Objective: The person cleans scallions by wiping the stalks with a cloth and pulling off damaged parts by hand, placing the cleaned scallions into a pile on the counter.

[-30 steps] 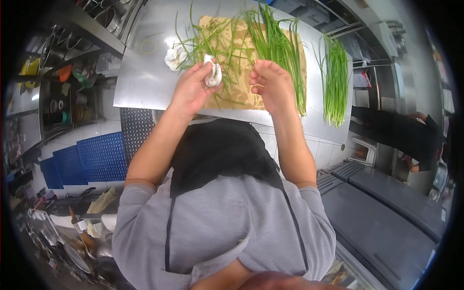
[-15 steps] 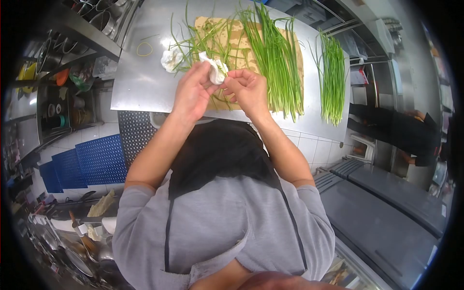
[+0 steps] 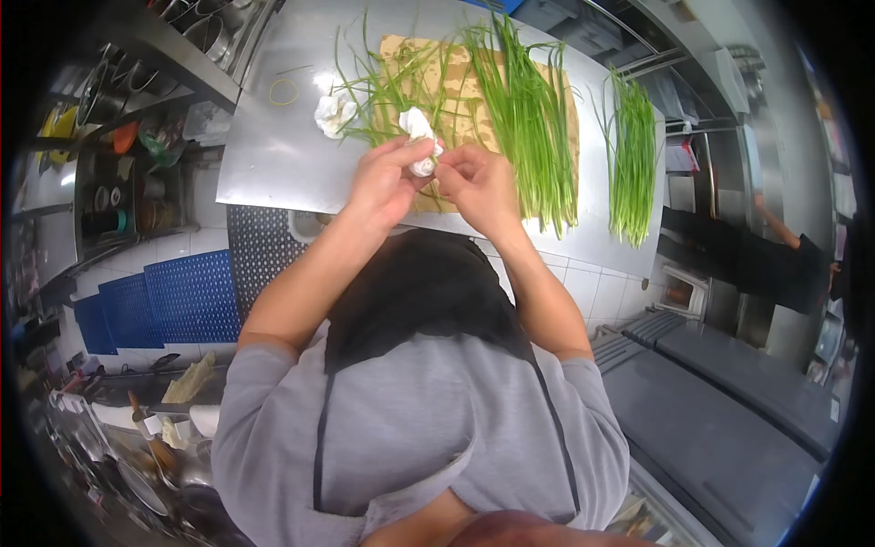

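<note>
My left hand (image 3: 385, 182) is closed around a crumpled white tissue (image 3: 415, 126) above the near part of the table. My right hand (image 3: 483, 187) is pinched at the tissue's lower edge; a bit of green shows there, but what its fingertips hold is too small to make out. Just beyond, loose green chives (image 3: 387, 87) lie scattered over a brown paper sheet (image 3: 474, 137) with dark wet patches. A thick bundle of long chives (image 3: 529, 128) rests on the sheet to the right of my hands. Left of them sits a second crumpled tissue (image 3: 335, 115).
Another chive bundle (image 3: 631, 164) lies at the right end of the steel table (image 3: 264, 164). A yellow rubber band (image 3: 283, 91) is on the left. Shelves with pots (image 3: 208, 36) flank the table; a person in black (image 3: 775, 264) stands at the far right.
Both hands and the tissue have shifted slightly down and right in view, with the table shifting right too. My left fingers now wrap lower on the tissue. The other person's arm has moved.
</note>
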The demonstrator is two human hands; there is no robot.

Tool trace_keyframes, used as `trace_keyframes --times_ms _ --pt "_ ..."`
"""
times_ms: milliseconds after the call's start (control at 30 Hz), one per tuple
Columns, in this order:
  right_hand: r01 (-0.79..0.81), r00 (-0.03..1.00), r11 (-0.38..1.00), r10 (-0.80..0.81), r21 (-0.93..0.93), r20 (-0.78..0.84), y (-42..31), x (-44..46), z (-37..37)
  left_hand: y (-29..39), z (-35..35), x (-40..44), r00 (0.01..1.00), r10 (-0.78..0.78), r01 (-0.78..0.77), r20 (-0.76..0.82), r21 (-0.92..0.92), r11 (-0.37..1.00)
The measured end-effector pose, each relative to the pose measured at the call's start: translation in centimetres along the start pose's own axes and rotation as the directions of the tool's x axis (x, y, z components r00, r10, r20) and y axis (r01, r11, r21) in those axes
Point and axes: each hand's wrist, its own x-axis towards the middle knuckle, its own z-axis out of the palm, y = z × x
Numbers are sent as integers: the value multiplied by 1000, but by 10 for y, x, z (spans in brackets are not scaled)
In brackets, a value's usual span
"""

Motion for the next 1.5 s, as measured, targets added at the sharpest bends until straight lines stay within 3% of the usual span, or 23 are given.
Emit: trace_keyframes --times_ms 300,633,733,933,1100,1200,1267,1333,1433,1500 --pt "-48 997 999 47 -12 -60 -21 -27 -47 32 -8 40 992 100 -101 81 8 995" --pt "-80 991 997 78 -11 -109 -35 -44 -114 80 -11 77 978 209 -209 -7 27 977" --pt "-92 986 996 90 -8 -144 -33 -46 -131 93 -19 87 973 231 -231 -7 -39 972" --pt "-132 974 990 137 44 -179 -30 -48 -153 110 -29 91 949 315 -314 -24 35 949" --pt "-133 975 989 143 69 -171 -20 -45 -165 124 -42 105 877 469 -464 -102 68 883" --pt "-143 955 987 155 67 -254 -13 -44 -182 144 -60 110 813 565 -555 -140 108 825" --pt "-100 957 989 125 108 -262 -5 -41 -191 151 -72 110 788 609 -576 -91 240 781" --pt "-39 956 992 71 117 -285 3 -37 -206 154 -84 106 799 601 -577 -16 259 774" --pt "180 876 964 -68 194 -477 -4 -33 -248 157 -101 111 905 421 -424 53 65 903" --pt "251 800 939 -65 235 -596 3 -31 -284 154 -109 109 911 412 -413 32 62 909"
